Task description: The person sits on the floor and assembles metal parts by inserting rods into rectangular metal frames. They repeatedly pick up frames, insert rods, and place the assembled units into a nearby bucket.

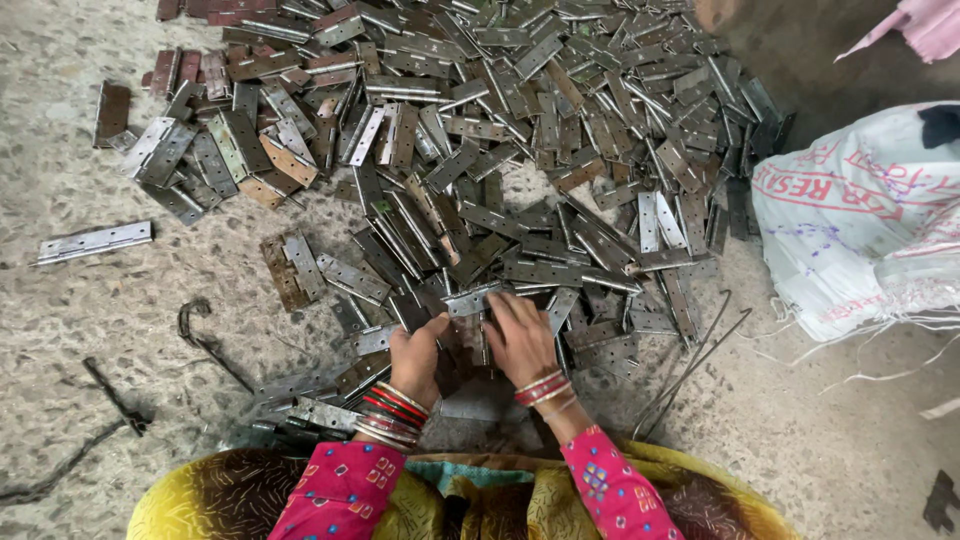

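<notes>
Gripping both hands on dull grey hinges.

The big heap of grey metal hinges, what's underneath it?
Under the heap of grey metal hinges lies speckled concrete floor, showing around its edges and through a gap mid-pile. Anything under the overlapping hinges is covered. Left hand and right hand hide the nearest ones.

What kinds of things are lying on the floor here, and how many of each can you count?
Hinge pile: 1, far too many hinges to count
White woven sack: 1
Thin metal rods: about 3
Lone long hinge: 1
Left hand and right hand, both on hinges: 2
Total: about 8
</notes>
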